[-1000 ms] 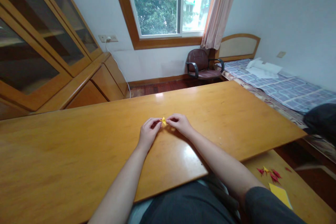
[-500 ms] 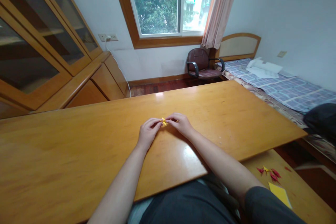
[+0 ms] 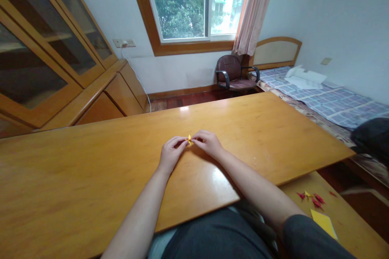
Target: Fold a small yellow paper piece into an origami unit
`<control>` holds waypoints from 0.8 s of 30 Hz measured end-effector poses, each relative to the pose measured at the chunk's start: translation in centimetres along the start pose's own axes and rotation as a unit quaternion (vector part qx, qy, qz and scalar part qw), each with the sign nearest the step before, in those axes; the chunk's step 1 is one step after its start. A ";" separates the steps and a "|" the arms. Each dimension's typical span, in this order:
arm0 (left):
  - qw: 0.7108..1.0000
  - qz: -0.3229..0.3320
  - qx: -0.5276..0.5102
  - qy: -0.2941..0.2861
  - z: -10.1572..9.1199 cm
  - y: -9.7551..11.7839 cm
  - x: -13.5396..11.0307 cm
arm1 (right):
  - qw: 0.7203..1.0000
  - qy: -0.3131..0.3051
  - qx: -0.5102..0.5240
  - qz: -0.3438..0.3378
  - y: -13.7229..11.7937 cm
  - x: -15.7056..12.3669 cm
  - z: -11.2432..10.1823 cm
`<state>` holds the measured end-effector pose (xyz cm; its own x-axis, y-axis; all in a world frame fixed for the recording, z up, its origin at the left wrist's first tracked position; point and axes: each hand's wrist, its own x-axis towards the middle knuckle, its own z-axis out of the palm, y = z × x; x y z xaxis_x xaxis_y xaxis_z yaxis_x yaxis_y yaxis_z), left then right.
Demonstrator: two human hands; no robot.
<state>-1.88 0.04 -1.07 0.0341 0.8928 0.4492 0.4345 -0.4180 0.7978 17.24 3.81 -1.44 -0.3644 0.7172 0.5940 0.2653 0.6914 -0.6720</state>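
Between my hands, just above the wooden table (image 3: 91,170), is a small yellow folded-paper crane (image 3: 190,140). Its two ends are pinched, one by each hand. My left hand (image 3: 172,151) closes thumb and forefinger on the left end. On the opposite end, my right hand (image 3: 209,143) has its fingertips pressed together. The fingers hide part of the folds, and the crane is too small to make out in detail.
On a lower wooden surface at the right lie several red folded-paper pieces (image 3: 318,200), a yellow folded piece (image 3: 307,194) and yellow paper (image 3: 323,224). Beyond the table stand a brown armchair (image 3: 232,73), a bed (image 3: 340,101) and a glass-door cabinet (image 3: 88,83).
The yellow crane's outline has changed slightly between my fingers and looks narrower and more upright. Both hands keep almost the same place and pinch.
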 end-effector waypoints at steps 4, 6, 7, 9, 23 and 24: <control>1.000 0.001 0.003 0.000 0.0 0.0 0.0 | 1.000 -0.013 -0.012 -0.014 0.1 -0.1 0.0; 1.000 0.004 0.005 0.001 0.0 0.0 0.0 | 0.999 -0.017 -0.018 -0.021 0.0 -0.1 -0.1; 1.000 0.005 0.005 0.001 0.0 0.0 0.0 | 0.999 -0.019 -0.021 -0.023 -0.1 -0.1 -0.1; 1.000 0.006 0.006 0.003 0.0 0.0 0.0 | 0.999 -0.021 -0.027 -0.021 -0.2 -0.1 -0.2; 0.989 -0.081 -0.123 0.021 0.8 -0.9 -0.4 | 0.999 -0.027 -0.042 -0.003 -0.8 0.0 -0.1; 0.988 -0.079 -0.130 0.027 0.9 -1.1 -0.5 | 0.999 -0.027 -0.041 -0.002 -0.8 0.0 -0.1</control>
<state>-1.56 0.23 -2.55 -0.0667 0.9433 0.3251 0.1853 -0.3084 0.9330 17.11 3.22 -0.84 -0.4121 0.7106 0.5702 0.3356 0.7002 -0.6301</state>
